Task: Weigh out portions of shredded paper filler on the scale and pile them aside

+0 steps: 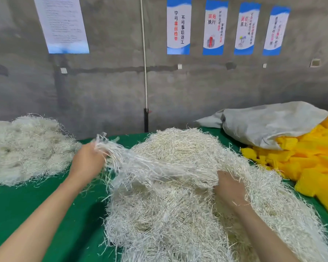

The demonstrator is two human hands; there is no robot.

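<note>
Fingers (100,155) of the left hand (87,162) pinch a tuft of shredded paper (150,165) strung rightward into the heap (178,220), where the right hand (229,188) has its fingers buried, grip unclear; the set-aside pile (27,148) lies just left.

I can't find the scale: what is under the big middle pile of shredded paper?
Only green table cover shows around the pile. The right hand is partly buried in it; whatever lies beneath is fully covered.
</note>
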